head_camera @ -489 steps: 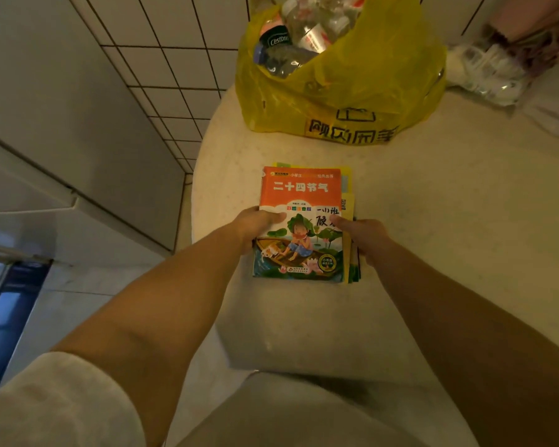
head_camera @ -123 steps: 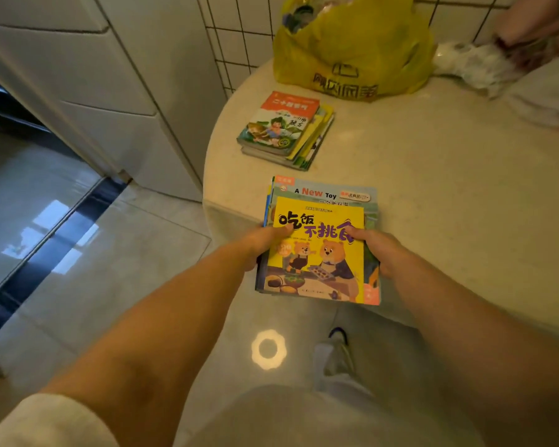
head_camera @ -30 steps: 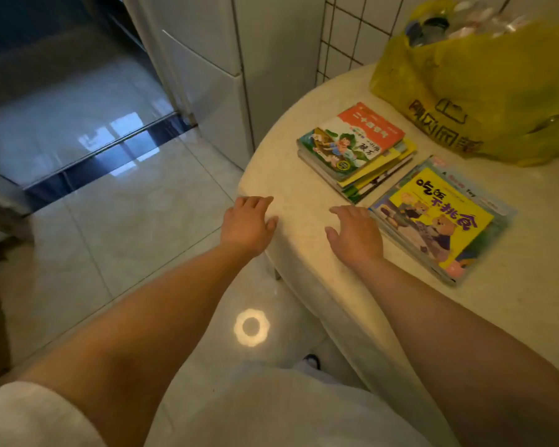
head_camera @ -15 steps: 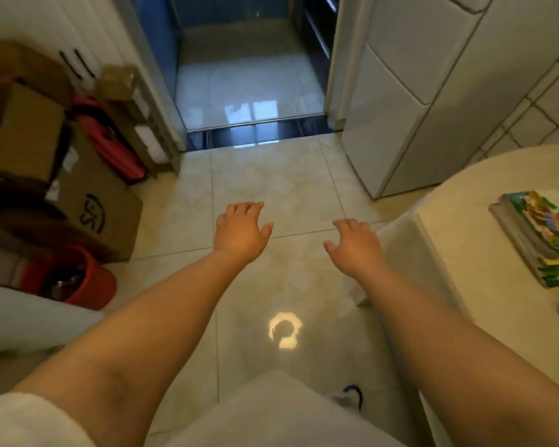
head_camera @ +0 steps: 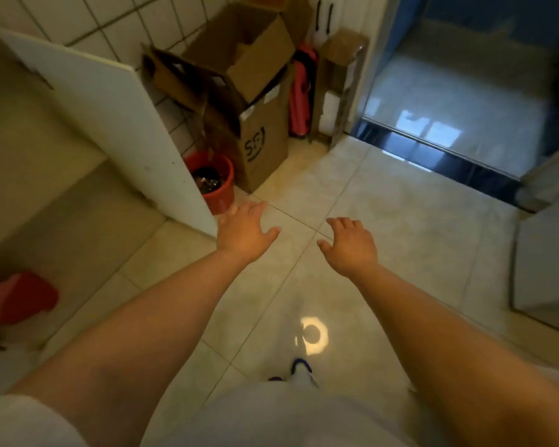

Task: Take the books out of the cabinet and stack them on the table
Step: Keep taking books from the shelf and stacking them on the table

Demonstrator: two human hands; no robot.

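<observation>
Both my hands are held out over the tiled floor, empty. My left hand has its fingers spread, just right of the lower corner of an open white cabinet door. My right hand hangs beside it with fingers loosely bent. The cabinet interior at the left looks beige; a red object lies at its lower left. No books and no table are in this view.
Past the door stand a red bucket, brown cardboard boxes and a red bag against the tiled wall. A doorway with a dark sill opens at the upper right. A white unit sits at the right edge.
My view has swung left, away from the table and its two book stacks, toward the open cabinet. Both hands stay empty and outstretched.
</observation>
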